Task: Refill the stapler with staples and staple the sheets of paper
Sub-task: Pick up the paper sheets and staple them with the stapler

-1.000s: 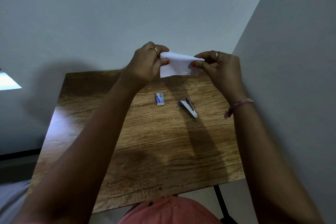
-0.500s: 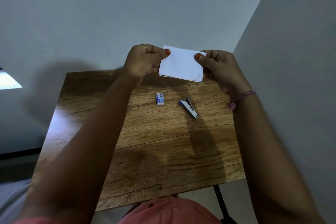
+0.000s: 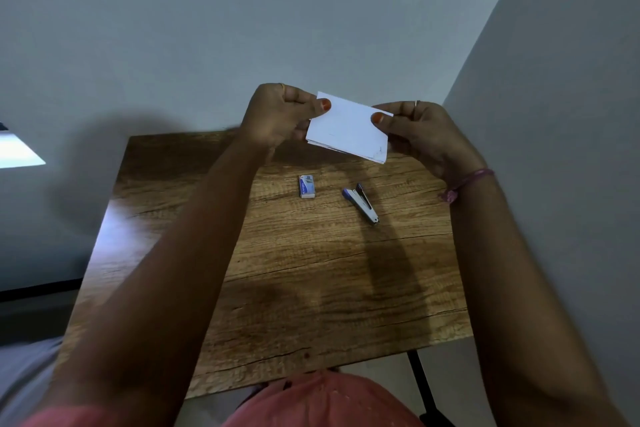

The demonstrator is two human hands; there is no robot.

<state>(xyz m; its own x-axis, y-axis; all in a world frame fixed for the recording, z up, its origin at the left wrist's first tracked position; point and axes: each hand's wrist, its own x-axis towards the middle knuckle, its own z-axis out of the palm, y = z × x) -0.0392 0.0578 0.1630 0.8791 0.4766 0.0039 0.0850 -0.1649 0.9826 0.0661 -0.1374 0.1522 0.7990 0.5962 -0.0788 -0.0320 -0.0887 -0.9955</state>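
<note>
Sheets of paper (image 3: 348, 130) sit pinched between both hands, left hand (image 3: 277, 114) and right hand (image 3: 420, 132), above the bench (image 3: 311, 270); square their edges before reaching for the stapler (image 3: 362, 203).

- The sheets of paper (image 3: 349, 128) are white.
- The stapler (image 3: 362, 203) is blue and silver.
- The staple box (image 3: 307, 186) is white and blue.
- The bench (image 3: 311, 270) has brown wood grain.
- The wristband (image 3: 464, 184) is pink.
</note>
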